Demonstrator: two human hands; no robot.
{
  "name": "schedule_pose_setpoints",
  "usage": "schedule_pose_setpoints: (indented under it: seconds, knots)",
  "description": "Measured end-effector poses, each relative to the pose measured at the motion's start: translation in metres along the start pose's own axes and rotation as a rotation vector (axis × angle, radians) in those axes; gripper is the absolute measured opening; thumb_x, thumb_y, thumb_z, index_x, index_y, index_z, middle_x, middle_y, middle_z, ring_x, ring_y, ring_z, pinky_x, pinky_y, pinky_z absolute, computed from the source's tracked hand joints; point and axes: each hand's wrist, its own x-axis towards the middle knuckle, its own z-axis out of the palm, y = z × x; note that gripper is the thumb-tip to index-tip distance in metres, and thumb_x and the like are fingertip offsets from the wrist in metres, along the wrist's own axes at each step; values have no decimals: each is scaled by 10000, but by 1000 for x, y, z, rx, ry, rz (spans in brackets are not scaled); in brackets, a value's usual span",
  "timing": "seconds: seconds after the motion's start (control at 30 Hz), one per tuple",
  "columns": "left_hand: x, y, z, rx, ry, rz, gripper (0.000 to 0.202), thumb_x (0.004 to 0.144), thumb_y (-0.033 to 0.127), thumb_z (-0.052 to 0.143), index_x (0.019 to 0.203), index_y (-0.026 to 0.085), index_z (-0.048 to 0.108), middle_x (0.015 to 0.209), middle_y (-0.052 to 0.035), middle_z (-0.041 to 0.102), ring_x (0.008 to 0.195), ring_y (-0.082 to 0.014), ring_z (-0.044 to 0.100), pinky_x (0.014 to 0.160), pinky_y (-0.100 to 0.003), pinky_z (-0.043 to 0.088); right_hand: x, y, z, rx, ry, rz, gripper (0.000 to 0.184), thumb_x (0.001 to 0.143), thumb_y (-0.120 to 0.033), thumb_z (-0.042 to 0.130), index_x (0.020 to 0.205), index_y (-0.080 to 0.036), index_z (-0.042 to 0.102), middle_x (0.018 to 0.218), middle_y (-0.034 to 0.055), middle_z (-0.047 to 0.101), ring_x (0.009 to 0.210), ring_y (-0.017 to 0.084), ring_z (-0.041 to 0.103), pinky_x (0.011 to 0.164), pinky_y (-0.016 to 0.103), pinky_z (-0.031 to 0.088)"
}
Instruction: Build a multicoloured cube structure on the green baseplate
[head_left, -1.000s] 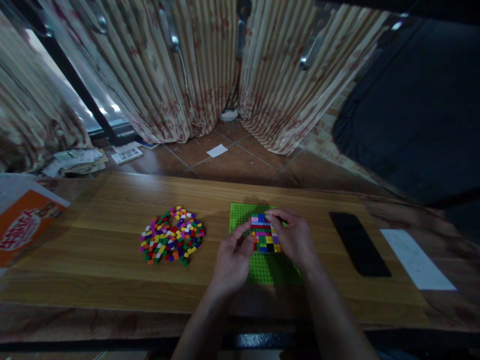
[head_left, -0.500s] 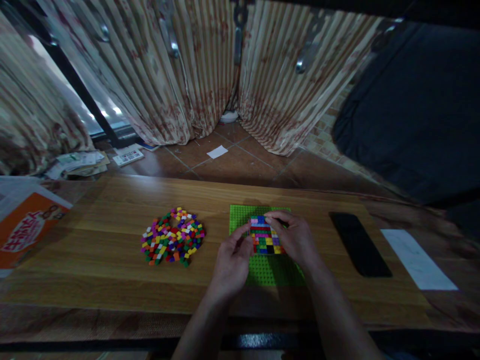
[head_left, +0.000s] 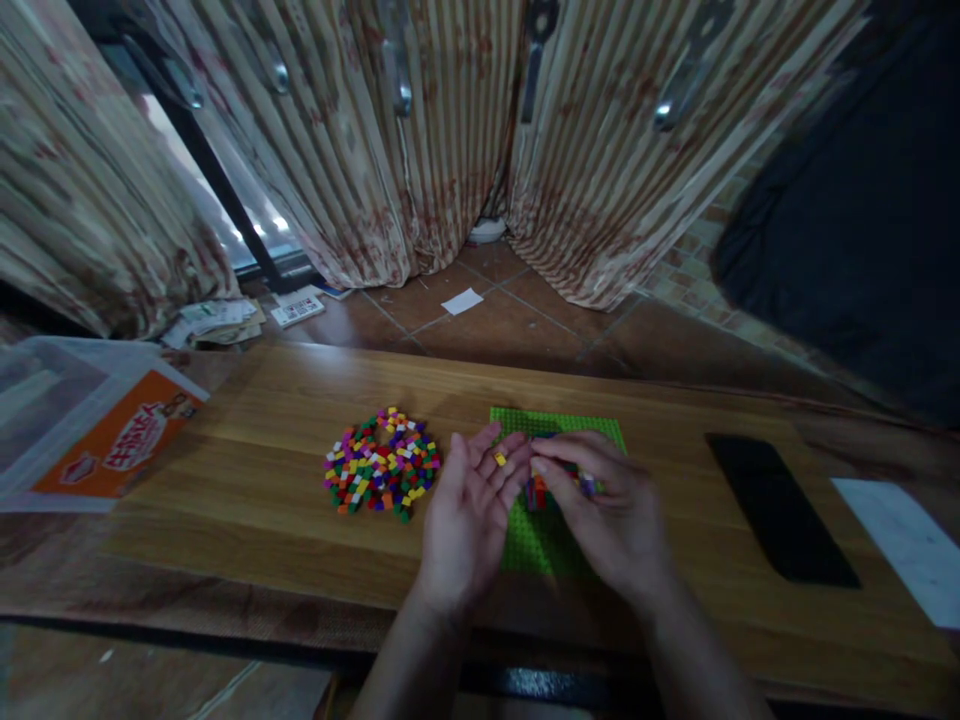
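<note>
My left hand [head_left: 465, 530] is turned palm up, its fingers stretched out and loosely spread. A small yellow toy brick [head_left: 501, 459] lies on those fingers. Close beside them, my right hand [head_left: 611, 505] has its thumb and index finger pinched together; whatever is between the tips is too small to make out. Beneath both hands is a green studded baseplate [head_left: 556, 420]. A multicoloured block of toy bricks [head_left: 537, 494] sits on it, mostly hidden by my right hand. To the left, a pile of loose coloured toy bricks [head_left: 382, 465] is spread on the wooden table [head_left: 270, 470].
At the far left stands a clear plastic box [head_left: 90, 370] with an orange label. On the right lie a black phone-like slab [head_left: 780, 508] and a white sheet of paper [head_left: 900, 545]. Curtains [head_left: 420, 150] hang beyond the table.
My left hand has come off the brick block and turned palm up, showing a yellow brick. My right hand has shifted into a pinch beside it. The view has swung left.
</note>
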Motion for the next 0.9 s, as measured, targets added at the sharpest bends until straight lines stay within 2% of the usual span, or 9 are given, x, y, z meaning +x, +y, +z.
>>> schedule_pose_setpoints:
  seconds: [0.1, 0.27, 0.43, 0.57, 0.73, 0.8, 0.9]
  knots:
    - [-1, -1, -1, 21, -38, 5, 485, 863, 556, 572, 1100, 140, 647, 1130, -134, 686, 1148, -232, 614, 994, -319, 470, -2, -8, 12, -72, -70, -43, 108, 882, -241, 638, 928, -284, 726, 931, 12, 725, 906, 197, 644, 810, 363, 518]
    - [-4, -4, 0, 60, -86, 21, 511, 809, 586, 628, 1098, 165, 666, 1180, -115, 672, 1238, -242, 559, 1047, -324, 434, -5, -6, 23, -141, -11, -53, 116, 877, -218, 628, 906, -276, 724, 927, 27, 721, 881, 205, 638, 803, 374, 515]
    - [-6, -8, 2, 94, -128, 1, 553, 785, 614, 641, 1126, 180, 669, 1195, -111, 669, 1264, -256, 539, 1053, -343, 426, -5, -9, 25, -149, 12, -57, 148, 903, -205, 581, 919, -269, 714, 929, 32, 713, 906, 206, 629, 800, 357, 510]
    - [-5, -10, -1, 200, -113, 56, 606, 768, 638, 648, 1181, 194, 648, 1237, -121, 658, 1233, -268, 561, 1017, -371, 442, 1, -6, 11, -106, 20, -22, 155, 934, -249, 552, 945, -256, 707, 933, 27, 718, 899, 189, 646, 804, 335, 514]
    - [-4, -14, -9, 624, 129, 217, 488, 771, 459, 740, 1192, 227, 651, 1308, -91, 623, 1184, -244, 584, 950, -315, 465, 10, 24, -26, -110, 203, 117, 167, 910, -294, 574, 949, -231, 724, 923, 35, 716, 854, 190, 668, 767, 331, 527]
    - [-2, -20, -12, 724, 154, 235, 489, 769, 412, 753, 1212, 236, 646, 1297, -86, 628, 1175, -239, 587, 939, -304, 469, 10, 37, -35, -111, 194, 177, 189, 904, -294, 565, 948, -218, 733, 951, 51, 717, 886, 204, 673, 781, 344, 529]
    - [1, -31, -18, 794, 116, 231, 519, 773, 411, 750, 1250, 243, 632, 1313, -93, 618, 1177, -247, 584, 959, -318, 461, 8, 48, -36, -129, 115, 211, 214, 906, -286, 546, 955, -209, 739, 967, 60, 716, 903, 210, 674, 799, 348, 528]
